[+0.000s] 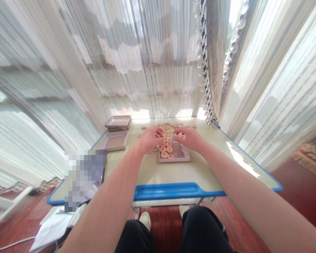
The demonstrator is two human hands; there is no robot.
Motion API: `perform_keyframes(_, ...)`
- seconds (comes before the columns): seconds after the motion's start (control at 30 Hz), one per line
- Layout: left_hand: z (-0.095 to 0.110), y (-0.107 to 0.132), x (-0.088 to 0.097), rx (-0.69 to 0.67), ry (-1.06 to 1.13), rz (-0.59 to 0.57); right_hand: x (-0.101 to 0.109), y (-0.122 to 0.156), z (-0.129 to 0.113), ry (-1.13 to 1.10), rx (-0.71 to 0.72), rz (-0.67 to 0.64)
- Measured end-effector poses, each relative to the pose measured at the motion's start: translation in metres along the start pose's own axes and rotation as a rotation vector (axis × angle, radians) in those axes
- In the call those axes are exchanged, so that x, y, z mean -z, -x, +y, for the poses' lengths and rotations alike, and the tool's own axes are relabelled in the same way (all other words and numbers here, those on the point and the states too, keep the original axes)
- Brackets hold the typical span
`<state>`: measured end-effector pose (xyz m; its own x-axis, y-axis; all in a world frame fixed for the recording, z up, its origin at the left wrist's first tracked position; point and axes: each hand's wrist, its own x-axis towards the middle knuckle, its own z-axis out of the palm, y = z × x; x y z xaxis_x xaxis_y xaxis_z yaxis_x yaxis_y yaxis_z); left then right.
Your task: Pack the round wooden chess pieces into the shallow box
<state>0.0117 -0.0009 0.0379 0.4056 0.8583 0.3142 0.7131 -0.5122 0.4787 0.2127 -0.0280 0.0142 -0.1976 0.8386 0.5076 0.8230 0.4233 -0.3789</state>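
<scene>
Smooth pale blue-rimmed tabletop (pixel 173 172) spreads below a shallow grey tray (pixel 183 157); left hand (pixel 150 138) and right hand (pixel 189 137) curl over round red-marked wooden discs (pixel 166 150), grips indiscernible.

Sunlit curtains (pixel 137 63), red floor (pixel 289 175)

Reaches forward with left forearm (pixel 115 191) and right forearm (pixel 239 181), both bare, converging toward the middle. Holds the left hand (pixel 150 139) palm down, fingers (pixel 158 131) curled, pointing right. Holds the right hand (pixel 189 138) palm down opposite, fingers (pixel 178 133) bent inward. Leaves a narrow gap between fingertips. Grip unclear.
</scene>
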Motion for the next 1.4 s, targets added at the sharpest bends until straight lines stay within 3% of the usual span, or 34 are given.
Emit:
perform_keyframes(0.17,0.012,0.003,-0.004,0.037,0.147,-0.006,-0.002,0.002,-0.01,-0.111,0.055,-0.044)
perform_keyframes(0.3,0.008,0.004,-0.004,0.052,0.272,-0.036,-0.002,0.003,-0.015,-0.16,0.058,-0.074)
perform_keyframes(0.53,0.001,-0.003,-0.01,0.143,0.746,-0.095,0.002,0.005,-0.016,-0.126,0.062,-0.049)
perform_keyframes(0.7,0.004,-0.004,-0.007,0.104,0.976,-0.165,0.0,0.005,-0.016,-0.116,0.086,-0.026)
perform_keyframes(1.0,0.01,0.001,-0.005,0.106,0.993,-0.246,-0.001,0.005,-0.017,-0.189,0.128,0.135)
perform_keyframes(1.4,0.011,0.003,-0.004,0.06,0.976,-0.41,0.001,0.005,-0.022,-0.182,0.216,0.172)
